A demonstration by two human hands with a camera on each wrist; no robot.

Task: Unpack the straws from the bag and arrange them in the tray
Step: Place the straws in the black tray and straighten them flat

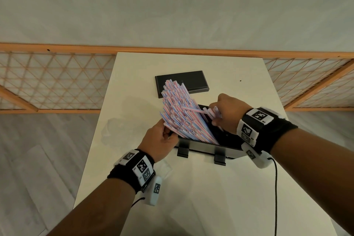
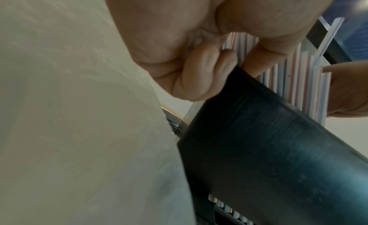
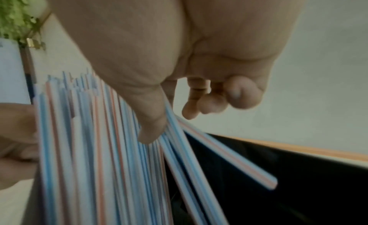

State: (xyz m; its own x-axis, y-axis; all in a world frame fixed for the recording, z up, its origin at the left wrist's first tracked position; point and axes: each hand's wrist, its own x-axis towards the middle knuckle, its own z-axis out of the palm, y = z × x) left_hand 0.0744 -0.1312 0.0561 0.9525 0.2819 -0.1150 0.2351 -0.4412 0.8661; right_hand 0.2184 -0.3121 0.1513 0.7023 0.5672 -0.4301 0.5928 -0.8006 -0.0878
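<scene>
1. The black tray (image 1: 228, 136) sits on the white tabletop (image 1: 191, 188), and it is the anchor here: a thick sheaf of striped straws (image 1: 182, 113) stands on end in its left part, fanning up and away from its near wall.
2. The left hand (image 1: 161, 140) is at the tray's near-left corner, its grip wrapped round the foot of the sheaf, thumb on one side and fingers (image 2: 201, 77) curled on the other just above the tray's rim.
3. The right hand (image 1: 228, 113) hovers over the tray's middle, its grip closed on a small clutch of straws, one of which sticks out sideways toward the sheaf; the wrist view shows the thumb pressed against the straws.
4. Judged from this, the unpacking looks finished and the arranging step is in hand: straws are in the tray but upright and splayed.
5. A flat black lid (image 1: 182, 83) lies beyond the tray's far side. A crumpled clear film left of the tray may be the bag; too faint to say for sure.
6. The next move calls for tipping the sheaf down to the tray's floor, easing both grips so the straws lie parallel without spilling over the rim.
</scene>
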